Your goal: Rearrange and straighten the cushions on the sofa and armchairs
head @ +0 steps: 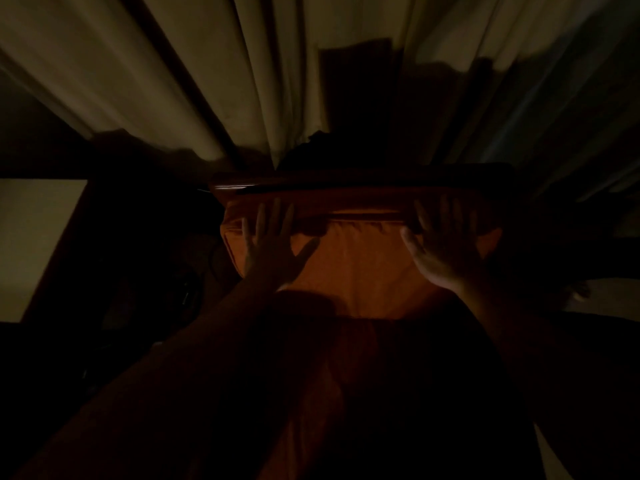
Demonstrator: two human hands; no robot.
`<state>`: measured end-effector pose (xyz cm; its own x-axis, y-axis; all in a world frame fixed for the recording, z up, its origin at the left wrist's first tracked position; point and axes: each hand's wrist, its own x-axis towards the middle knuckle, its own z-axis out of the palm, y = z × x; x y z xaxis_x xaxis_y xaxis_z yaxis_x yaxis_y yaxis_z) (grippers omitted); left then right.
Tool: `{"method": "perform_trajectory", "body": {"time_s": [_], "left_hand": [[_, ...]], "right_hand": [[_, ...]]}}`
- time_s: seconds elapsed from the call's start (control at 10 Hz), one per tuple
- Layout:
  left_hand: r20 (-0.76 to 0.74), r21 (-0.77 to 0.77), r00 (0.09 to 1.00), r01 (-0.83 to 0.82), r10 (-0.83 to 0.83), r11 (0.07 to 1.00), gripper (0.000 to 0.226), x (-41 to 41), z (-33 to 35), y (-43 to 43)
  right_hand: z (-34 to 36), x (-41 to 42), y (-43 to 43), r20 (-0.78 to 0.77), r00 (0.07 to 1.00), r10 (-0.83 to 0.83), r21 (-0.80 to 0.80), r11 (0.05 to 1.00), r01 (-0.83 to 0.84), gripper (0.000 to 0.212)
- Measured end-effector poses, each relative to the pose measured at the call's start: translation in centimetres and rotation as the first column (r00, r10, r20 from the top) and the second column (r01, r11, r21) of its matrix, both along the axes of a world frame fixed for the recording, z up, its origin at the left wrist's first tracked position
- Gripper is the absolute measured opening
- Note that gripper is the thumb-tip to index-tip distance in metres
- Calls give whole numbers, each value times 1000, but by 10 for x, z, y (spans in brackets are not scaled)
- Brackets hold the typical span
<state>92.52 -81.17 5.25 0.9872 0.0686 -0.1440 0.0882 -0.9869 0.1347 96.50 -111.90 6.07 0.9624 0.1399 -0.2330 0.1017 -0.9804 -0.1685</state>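
The room is very dark. An orange back cushion stands against the wooden top rail of a chair, at the centre of the head view. My left hand lies flat on the cushion's left part with the fingers spread. My right hand presses on the cushion's right part, fingers apart and reaching up to its top edge. Below them an orange seat cushion runs toward me, mostly in shadow.
Pale curtains hang in folds behind the chair. A dark wooden frame and a pale panel stand at the left. A light patch of floor shows at the right. Everything else is too dark to make out.
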Motion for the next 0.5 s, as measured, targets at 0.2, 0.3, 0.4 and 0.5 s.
{"method": "perform_trajectory", "body": {"time_s": [0.2, 0.3, 0.4, 0.5], "left_hand": [[-65, -53, 997, -53, 50, 997, 71, 24, 0, -1], [-70, -25, 997, -18, 17, 1000, 70, 17, -2, 0], [-91, -44, 996, -24, 19, 999, 71, 18, 8, 1], [-82, -39, 996, 17, -20, 999, 73, 9, 15, -1]], "right_hand": [[-9, 6, 5, 13, 1000, 1, -15, 1000, -1, 80], [-9, 2, 1, -18, 999, 41, -49, 998, -42, 89], [0, 5, 0, -78, 994, 70, -39, 996, -74, 97], [8, 0, -5, -81, 991, 102, -85, 990, -109, 102]]}}
